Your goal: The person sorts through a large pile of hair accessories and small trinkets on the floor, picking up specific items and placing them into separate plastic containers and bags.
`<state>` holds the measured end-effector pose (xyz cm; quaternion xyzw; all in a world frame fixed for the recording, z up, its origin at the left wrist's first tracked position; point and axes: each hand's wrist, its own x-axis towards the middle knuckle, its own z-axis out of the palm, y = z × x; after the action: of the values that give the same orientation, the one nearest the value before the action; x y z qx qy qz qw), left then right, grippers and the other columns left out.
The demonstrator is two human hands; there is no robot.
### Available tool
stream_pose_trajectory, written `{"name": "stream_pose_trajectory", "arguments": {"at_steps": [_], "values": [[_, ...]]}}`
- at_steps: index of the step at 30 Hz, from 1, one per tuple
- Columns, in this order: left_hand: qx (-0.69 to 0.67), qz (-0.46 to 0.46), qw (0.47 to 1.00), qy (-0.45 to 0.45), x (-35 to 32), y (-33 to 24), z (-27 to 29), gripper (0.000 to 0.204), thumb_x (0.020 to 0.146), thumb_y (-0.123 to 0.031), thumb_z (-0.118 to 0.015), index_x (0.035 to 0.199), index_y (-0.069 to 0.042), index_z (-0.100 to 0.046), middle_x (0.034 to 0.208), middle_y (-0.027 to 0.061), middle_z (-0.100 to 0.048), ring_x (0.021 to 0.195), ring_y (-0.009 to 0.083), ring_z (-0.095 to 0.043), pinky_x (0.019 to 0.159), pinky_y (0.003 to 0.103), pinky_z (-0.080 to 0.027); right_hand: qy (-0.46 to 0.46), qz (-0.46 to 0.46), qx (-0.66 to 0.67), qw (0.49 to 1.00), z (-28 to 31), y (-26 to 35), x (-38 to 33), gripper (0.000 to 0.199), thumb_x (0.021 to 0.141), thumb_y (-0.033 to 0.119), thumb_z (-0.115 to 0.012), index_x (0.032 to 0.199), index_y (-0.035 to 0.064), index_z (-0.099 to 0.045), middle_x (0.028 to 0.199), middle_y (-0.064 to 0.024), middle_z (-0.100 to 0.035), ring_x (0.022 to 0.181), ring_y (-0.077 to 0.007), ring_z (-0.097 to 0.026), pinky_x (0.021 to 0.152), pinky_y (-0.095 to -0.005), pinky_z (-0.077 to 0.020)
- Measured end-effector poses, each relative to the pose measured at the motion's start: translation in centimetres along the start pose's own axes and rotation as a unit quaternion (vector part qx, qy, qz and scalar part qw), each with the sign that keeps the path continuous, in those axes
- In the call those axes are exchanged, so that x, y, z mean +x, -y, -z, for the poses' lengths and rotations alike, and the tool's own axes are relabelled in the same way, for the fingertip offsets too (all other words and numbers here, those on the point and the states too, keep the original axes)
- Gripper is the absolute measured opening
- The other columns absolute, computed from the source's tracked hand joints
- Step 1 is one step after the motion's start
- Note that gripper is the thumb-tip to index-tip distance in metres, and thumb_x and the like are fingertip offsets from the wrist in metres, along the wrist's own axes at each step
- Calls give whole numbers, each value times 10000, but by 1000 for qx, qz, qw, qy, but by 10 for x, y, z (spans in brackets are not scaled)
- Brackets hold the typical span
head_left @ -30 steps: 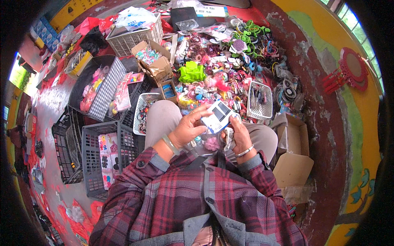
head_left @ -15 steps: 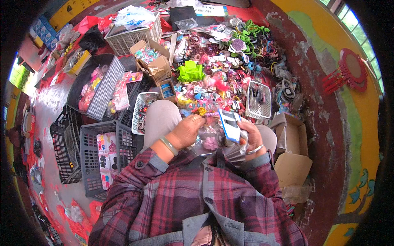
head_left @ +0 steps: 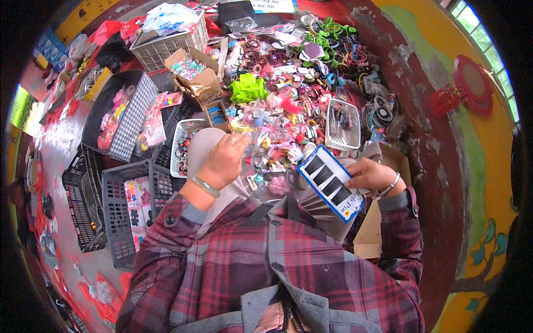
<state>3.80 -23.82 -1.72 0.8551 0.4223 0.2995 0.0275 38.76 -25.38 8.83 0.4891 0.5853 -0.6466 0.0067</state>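
Note:
My right hand (head_left: 371,174) grips a card of hair pins (head_left: 328,183) by its right edge. The card is white with a blue border, and dark rows of pins run down it. It hangs tilted over my right thigh, its face turned up. Above my left knee, my left hand (head_left: 222,162) is closed, thumb and fingertips drawn together; whatever is between them is too small to make out. Beyond both hands spreads a heap of hair accessories (head_left: 283,116), with a bright green bundle (head_left: 248,89) on it. A pink fluffy piece (head_left: 278,185) lies nearer my lap.
A white basket (head_left: 358,145) stands at the heap's right, another white basket (head_left: 176,150) by my left knee. Dark grey crates (head_left: 114,222) and a black-and-white patterned box (head_left: 133,119) are on the left. A cardboard box (head_left: 369,236) sits beside my right leg, near the painted wall (head_left: 438,100).
The card has moved right and toward me, and its face now shows more fully. My left hand has shifted left, away from the purple and gold pieces at its fingertips.

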Motion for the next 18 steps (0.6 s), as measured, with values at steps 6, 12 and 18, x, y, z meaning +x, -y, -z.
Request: {"name": "stream_pose_trajectory", "arguments": {"at_steps": [6, 12, 18], "values": [[-159, -23, 972, 174, -44, -11, -56, 345, 708, 3, -531, 1052, 26, -523, 1043, 204, -526, 976, 348, -511, 867, 384, -420, -107, 61, 129, 984, -2, -21, 10, 171, 781, 99, -640, 928, 12, -653, 651, 9, -604, 412, -28, -464, 352, -170, -356], [-75, 24, 966, 247, -36, -17, -48, 317, 804, -124, -544, 1087, 17, -525, 1152, 179, -522, 1100, 326, -482, 917, 393, -400, -183, 124, 255, 941, -31, 2, 28, 190, 785, 149, -648, 910, 6, -652, 643, -15, -597, 388, -48, -457, 334, -173, -364], [-779, 313, 538, 71, 12, -44, -9, 420, 912, -358, -462, 1169, -27, -499, 1061, 67, -581, 964, 136, -555, 843, 290, -444, -174, 167, 316, 918, -69, 2, 78, 157, 830, 125, -577, 931, 18, -633, 707, -9, -613, 471, -57, -507, 368, -189, -381]]}}
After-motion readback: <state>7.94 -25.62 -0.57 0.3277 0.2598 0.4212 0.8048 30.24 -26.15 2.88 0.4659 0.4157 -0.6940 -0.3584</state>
